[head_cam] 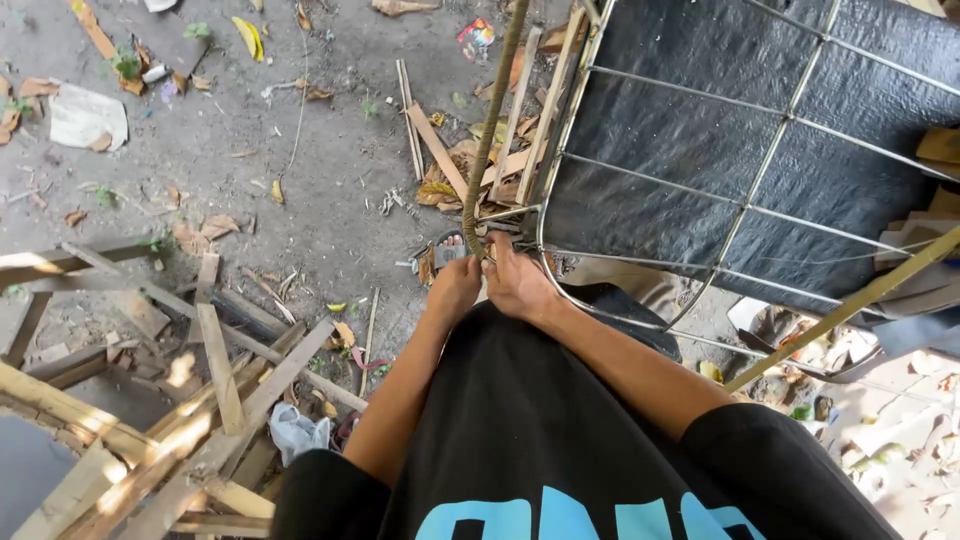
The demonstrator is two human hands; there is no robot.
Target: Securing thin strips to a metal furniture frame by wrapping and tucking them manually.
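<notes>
Both my hands meet low down at the bottom corner of a metal wire frame [690, 150] lined with black sheeting [680, 110]. My left hand [455, 285] and my right hand [515, 280] are closed around the lower end of a thin wrapped rod [497, 110] that rises steeply from the frame's corner to the top of the view. A small metal tool or clip shows between the fingers; I cannot tell which hand holds it. My black shirt with blue print fills the bottom of the view.
Bare dirt ground [300, 170] strewn with dry leaves and litter. Loose wooden slats [440, 150] lie beside the frame. A pile of bamboo and wood strips [180, 420] sits at lower left. A bamboo pole [850, 300] slants across the right.
</notes>
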